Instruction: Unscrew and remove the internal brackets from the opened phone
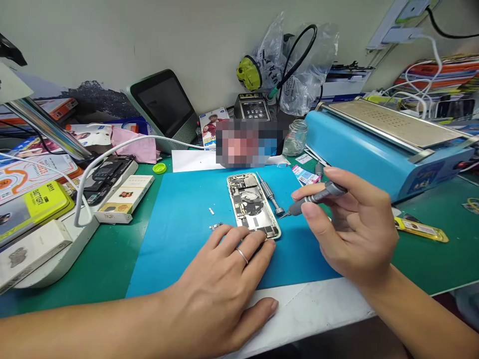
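Note:
An opened phone [252, 199] lies on a blue mat [179, 199], its inner parts facing up. My left hand [232, 279] rests at the phone's near end with fingers stretched out, the fingertips on or beside its lower edge. Pinched in my right hand [348, 224] is a grey precision screwdriver [314, 197], its tip pointing down and left, just right of the phone. A second screwdriver [271, 194] lies along the phone's right side. Left of the phone are a small pale piece [211, 211] and some tiny metal parts [216, 226].
A blue machine [359, 149] with a flat metal top stands at the right. To the left are a small cigarette-style box [127, 197], another opened phone [108, 174], a white cable [112, 147] and a lamp pole [48, 127]. A glass jar [295, 137] and a dark screen [164, 107] stand behind.

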A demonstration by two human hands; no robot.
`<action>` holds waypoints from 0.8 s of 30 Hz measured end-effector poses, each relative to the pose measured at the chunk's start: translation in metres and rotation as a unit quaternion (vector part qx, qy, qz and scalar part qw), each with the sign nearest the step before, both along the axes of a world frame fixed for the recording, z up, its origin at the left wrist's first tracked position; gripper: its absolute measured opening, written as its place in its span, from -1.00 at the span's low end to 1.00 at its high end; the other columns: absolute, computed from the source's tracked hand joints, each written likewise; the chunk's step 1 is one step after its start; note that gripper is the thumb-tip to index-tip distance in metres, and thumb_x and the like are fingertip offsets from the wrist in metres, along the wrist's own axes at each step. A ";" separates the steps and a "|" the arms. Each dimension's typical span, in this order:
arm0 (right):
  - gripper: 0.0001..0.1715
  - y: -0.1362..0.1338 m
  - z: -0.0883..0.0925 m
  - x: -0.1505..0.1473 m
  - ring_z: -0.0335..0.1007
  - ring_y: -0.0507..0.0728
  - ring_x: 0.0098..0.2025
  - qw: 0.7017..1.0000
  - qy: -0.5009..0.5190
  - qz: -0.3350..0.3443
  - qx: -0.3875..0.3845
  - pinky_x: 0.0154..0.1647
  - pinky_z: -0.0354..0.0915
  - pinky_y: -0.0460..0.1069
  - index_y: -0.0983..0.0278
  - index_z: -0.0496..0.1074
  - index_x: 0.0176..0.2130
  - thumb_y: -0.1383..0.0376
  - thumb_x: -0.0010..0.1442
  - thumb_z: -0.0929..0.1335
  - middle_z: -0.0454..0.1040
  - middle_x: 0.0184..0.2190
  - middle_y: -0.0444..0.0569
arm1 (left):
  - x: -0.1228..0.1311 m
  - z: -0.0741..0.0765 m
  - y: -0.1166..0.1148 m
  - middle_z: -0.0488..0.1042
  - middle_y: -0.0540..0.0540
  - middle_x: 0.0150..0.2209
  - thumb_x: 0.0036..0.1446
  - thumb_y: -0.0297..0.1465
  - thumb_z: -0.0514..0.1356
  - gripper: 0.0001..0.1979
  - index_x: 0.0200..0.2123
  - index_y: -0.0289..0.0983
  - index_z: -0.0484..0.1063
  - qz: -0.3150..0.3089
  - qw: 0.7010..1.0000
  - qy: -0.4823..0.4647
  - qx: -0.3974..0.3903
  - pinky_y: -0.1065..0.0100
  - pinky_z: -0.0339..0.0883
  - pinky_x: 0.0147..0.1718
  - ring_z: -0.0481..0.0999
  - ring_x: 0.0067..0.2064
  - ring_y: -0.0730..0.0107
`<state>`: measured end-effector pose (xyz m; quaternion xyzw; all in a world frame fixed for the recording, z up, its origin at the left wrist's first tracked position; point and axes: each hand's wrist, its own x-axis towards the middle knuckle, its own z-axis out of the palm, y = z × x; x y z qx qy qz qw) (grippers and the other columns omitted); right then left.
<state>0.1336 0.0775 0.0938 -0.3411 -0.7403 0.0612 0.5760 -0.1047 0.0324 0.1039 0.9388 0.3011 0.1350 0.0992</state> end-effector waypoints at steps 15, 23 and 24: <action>-0.16 -0.001 -0.004 0.001 0.64 0.21 -0.17 1.000 -0.023 -0.002 -0.001 -0.20 0.64 0.17 0.00 0.33 0.36 0.53 0.22 0.46 0.64 -0.05 -0.05 | 0.000 -0.001 -0.006 0.38 -0.23 0.33 0.51 -0.09 -0.05 -0.43 0.36 -0.36 0.21 0.027 0.993 0.057 0.098 -0.03 0.12 0.13 0.35 0.19 0.01; -0.10 0.000 -0.002 -0.003 0.64 0.14 -0.16 0.999 -0.029 0.018 0.018 -0.16 0.60 0.10 0.06 0.33 0.37 0.61 0.17 0.45 0.60 -0.06 -0.10 | 0.002 0.002 -0.007 0.42 -0.31 0.29 0.51 -0.10 -0.05 -0.45 0.27 -0.40 0.33 0.017 0.990 0.060 0.123 0.09 0.26 -0.07 0.44 0.02 0.06; -0.10 0.000 -0.002 -0.003 0.64 0.14 -0.16 0.999 -0.031 0.018 0.017 -0.15 0.59 0.09 0.06 0.33 0.37 0.61 0.17 0.46 0.60 -0.05 -0.11 | 0.002 0.002 -0.007 0.43 -0.31 0.29 0.51 -0.10 -0.04 -0.45 0.26 -0.41 0.34 0.016 0.990 0.061 0.126 0.10 0.27 -0.08 0.44 0.02 0.07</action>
